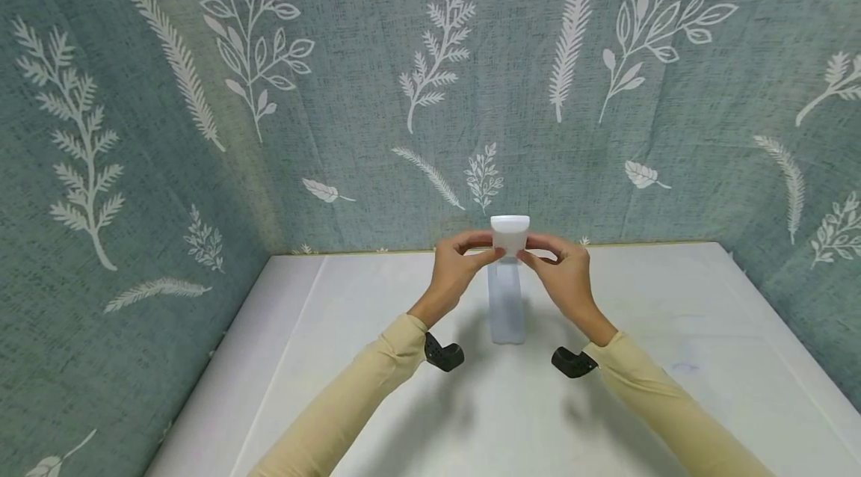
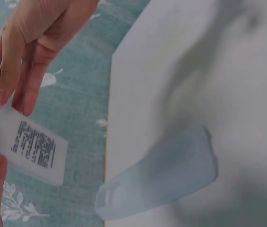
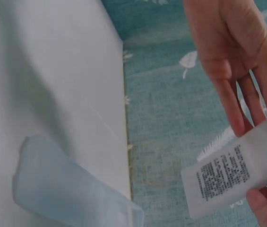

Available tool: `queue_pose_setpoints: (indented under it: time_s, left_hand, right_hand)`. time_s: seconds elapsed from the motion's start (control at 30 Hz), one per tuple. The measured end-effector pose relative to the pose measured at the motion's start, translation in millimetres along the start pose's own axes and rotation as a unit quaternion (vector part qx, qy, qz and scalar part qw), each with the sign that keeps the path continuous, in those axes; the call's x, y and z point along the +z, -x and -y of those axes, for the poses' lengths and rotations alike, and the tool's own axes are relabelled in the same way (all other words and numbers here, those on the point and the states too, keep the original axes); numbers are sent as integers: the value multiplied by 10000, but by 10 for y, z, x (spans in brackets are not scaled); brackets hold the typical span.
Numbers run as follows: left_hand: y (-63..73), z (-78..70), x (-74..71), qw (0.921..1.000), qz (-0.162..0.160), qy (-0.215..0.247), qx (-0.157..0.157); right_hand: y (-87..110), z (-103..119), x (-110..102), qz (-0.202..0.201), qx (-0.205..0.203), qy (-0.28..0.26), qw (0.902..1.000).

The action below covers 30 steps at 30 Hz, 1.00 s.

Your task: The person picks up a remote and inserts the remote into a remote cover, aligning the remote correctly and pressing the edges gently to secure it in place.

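Observation:
A flat white object (image 1: pixel 510 232) with rounded corners is held up between both hands; its exact kind does not show. In the left wrist view a block of dark printed text covers part of the white object (image 2: pixel 1 130). My left hand (image 1: pixel 460 262) pinches one side with thumb and fingers. On the opposite side, my right hand (image 1: pixel 562 266) grips it the same way. Beneath the hands, a long, pale blue translucent sleeve (image 1: pixel 506 305) lies on the white table. One end of the sleeve (image 2: pixel 171 172) has a slot-like opening in the left wrist view.
Patterned green-blue fabric (image 1: pixel 363 118) with white leaves stands behind and beside the white table (image 1: pixel 377 275). A black wrist device (image 1: pixel 444 354) sits at the left cuff, and another black device (image 1: pixel 573 362) at the right cuff. Arm shadows fall on the table.

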<state>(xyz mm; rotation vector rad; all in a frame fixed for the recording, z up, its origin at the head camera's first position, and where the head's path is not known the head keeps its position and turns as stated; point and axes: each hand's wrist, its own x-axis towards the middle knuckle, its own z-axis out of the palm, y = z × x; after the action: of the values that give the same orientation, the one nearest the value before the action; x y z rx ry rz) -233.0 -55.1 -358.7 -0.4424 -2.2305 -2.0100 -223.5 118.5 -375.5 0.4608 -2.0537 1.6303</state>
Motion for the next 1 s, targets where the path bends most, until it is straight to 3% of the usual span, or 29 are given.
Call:
queue_pose_setpoints:
  time_s: [0.3,0.53,0.83,1.0]
  left_hand:
    - [-99,38,-11,9998,-113,-115,-75]
    - [-353,465,-15,9996,-285,-39,68]
    - [-541,610,-34,9984,-276,420,265]
    - [-608,680,-36,9987,-246,398,212]
  right_hand:
    - [-136,-137,2,189,-73,190,9996]
    - [-276,-537,30,366,118,450,9982]
    - [-460,-632,93,544,372,330,9973]
    - [-513,-714,115,556,470,284,9969]
